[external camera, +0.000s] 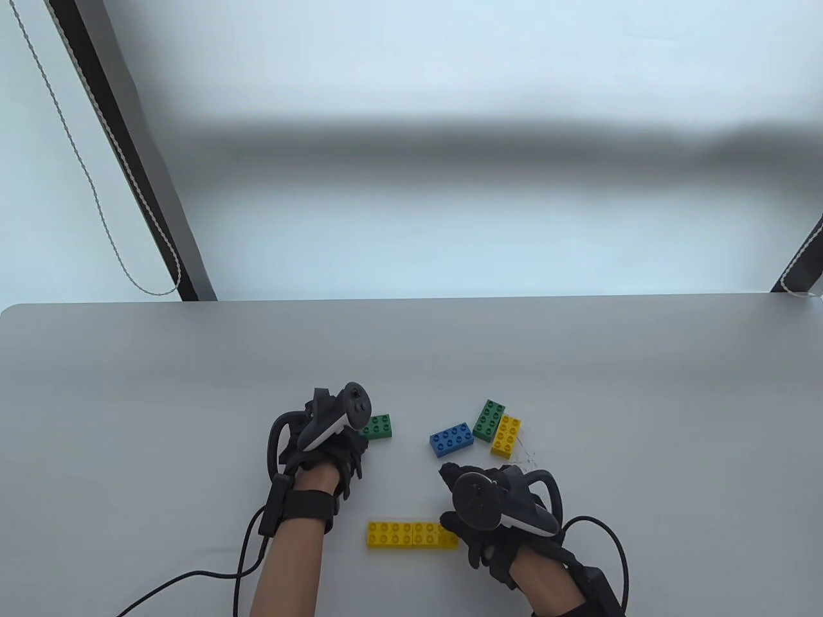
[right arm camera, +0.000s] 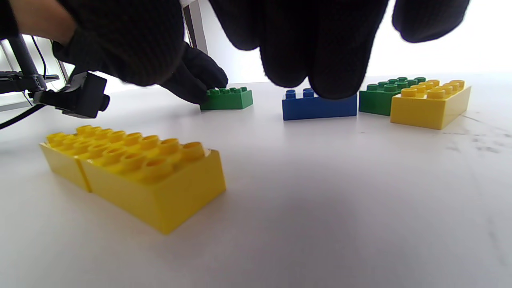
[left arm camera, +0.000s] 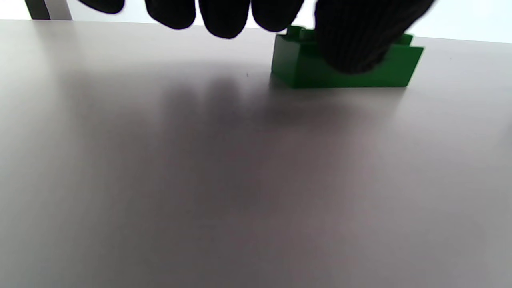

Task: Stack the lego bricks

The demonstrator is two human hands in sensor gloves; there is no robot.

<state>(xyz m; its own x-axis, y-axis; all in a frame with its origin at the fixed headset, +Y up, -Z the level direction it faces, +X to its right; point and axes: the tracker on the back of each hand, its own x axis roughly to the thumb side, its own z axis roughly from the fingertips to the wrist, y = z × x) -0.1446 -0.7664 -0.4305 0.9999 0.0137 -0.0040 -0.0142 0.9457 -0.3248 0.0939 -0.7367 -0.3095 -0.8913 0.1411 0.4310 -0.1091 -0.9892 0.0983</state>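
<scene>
A small green brick lies on the table. My left hand reaches onto its left end. In the left wrist view the thumb covers the front of this brick and the other fingers hang spread to its left, without a clear hold. Two yellow bricks lie end to end near the front. My right hand hovers empty at their right end, with fingers spread above the table in the right wrist view. A blue brick, a second green brick and a yellow brick lie beyond it.
The blue brick, green brick and yellow brick sit close together at the right. Glove cables trail off the front edge. The table's far edge runs behind the bricks.
</scene>
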